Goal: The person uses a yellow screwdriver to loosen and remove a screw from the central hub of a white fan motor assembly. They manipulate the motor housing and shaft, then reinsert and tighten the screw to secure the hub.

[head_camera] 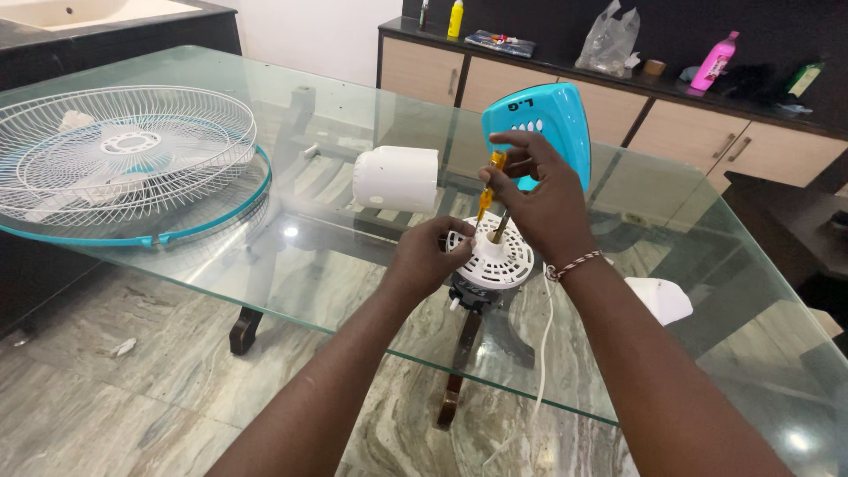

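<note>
A yellow-handled screwdriver (488,190) is pinched in the closed right hand (539,203) at centre frame, its long axis near upright, tip down; directly beneath, the white fan motor (495,261) stands on the glass table (221,265). The motor's left rim is gripped by the left hand (428,256); the metal shaft (501,227) rises just beside the screwdriver.

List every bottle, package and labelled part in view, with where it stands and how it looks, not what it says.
Yellow bottle: upright on the dark sideboard top, far left, slim.
Pink bottle: on the sideboard, right, tilted, white label.
Clear plastic bag: on the sideboard, middle, crumpled.
Flat printed packet: lying between yellow bottle and bag, dark, multicoloured.
Turquoise fan cover: on the glass table behind the right hand, rounded, white lettering.
</note>
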